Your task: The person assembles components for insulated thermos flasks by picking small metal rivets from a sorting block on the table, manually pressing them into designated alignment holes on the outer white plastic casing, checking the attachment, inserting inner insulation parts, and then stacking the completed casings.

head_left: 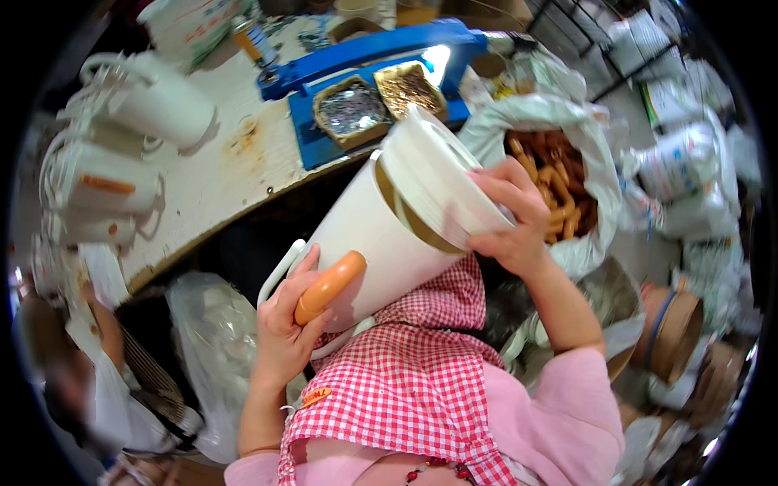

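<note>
A large white plastic bucket [373, 235] lies tilted over my lap, its mouth toward the upper right. My left hand [284, 324] is closed round a tan curved plastic handle [331, 287] on the bucket's side; whether the handle is fixed to the wall I cannot tell. A white loop [279, 271] sticks out beside that hand, near the bucket's base. My right hand [519, 215] grips the white lid [429, 162] by its edge. The lid sits askew at the mouth, with a gap showing the shaded inside.
A blue hand press [373, 53] stands on the white worktable [219, 182], with boxes of silvery [350, 109] and copper-coloured metal pieces [409, 89]. White buckets [162, 97] crowd the left. At right, a sack [559, 113] holds tan and brown handles [559, 190]. Another person [105, 373] sits lower left.
</note>
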`<state>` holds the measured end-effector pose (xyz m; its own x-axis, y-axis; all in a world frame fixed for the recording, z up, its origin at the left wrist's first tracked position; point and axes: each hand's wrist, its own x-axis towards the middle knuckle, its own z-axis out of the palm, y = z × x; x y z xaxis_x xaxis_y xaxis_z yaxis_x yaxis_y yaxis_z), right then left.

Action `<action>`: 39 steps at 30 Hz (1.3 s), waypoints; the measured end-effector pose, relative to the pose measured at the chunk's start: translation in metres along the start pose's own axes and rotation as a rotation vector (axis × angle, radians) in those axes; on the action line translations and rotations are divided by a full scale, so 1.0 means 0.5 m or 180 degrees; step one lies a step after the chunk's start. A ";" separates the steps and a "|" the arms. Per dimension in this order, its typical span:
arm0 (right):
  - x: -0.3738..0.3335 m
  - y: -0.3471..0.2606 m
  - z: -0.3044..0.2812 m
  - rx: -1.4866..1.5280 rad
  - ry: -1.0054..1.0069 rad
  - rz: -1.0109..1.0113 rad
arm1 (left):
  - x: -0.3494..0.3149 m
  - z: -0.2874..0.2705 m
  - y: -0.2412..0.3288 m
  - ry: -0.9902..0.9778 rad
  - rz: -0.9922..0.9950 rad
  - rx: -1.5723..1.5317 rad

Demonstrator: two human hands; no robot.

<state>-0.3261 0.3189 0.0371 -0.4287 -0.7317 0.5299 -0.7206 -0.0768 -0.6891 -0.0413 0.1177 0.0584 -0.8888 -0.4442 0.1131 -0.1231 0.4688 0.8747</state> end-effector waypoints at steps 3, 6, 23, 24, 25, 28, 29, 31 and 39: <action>0.006 -0.019 -0.011 0.0132 -0.0229 -0.0251 | -0.018 -0.013 0.025 0.0148 0.0101 0.0178; 0.027 -0.031 0.009 0.0026 -0.0425 -0.0082 | -0.004 -0.015 0.014 0.0096 0.0169 0.0387; 0.109 0.157 0.037 0.0857 -0.1223 0.1604 | -0.061 0.011 -0.045 0.0385 0.0411 0.0531; 0.047 0.270 0.071 0.1198 -0.0923 0.1690 | -0.044 0.010 -0.051 0.0504 0.0531 0.0672; 0.080 0.175 0.106 0.1507 -0.1095 0.1587 | -0.067 0.007 -0.070 0.0708 0.0443 0.0872; 0.126 0.084 0.108 0.2304 -0.0983 0.1468 | -0.070 -0.060 -0.059 0.1008 0.0392 0.1319; 0.134 0.100 0.094 0.2261 -0.0767 0.1417 | -0.067 -0.105 -0.039 0.1099 0.0408 0.1411; 0.136 0.107 0.072 0.2170 -0.0403 0.1706 | -0.057 -0.221 0.011 0.1056 0.0568 0.2058; 0.007 0.085 0.181 0.2165 -0.1176 0.2550 | 0.046 -0.537 -0.025 0.0341 0.0832 0.6023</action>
<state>-0.3090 0.2518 -0.0348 -0.3660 -0.8839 -0.2910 0.1889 0.2357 -0.9533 0.0582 -0.1035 0.1769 -0.9443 -0.2387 0.2267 -0.3263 0.5879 -0.7402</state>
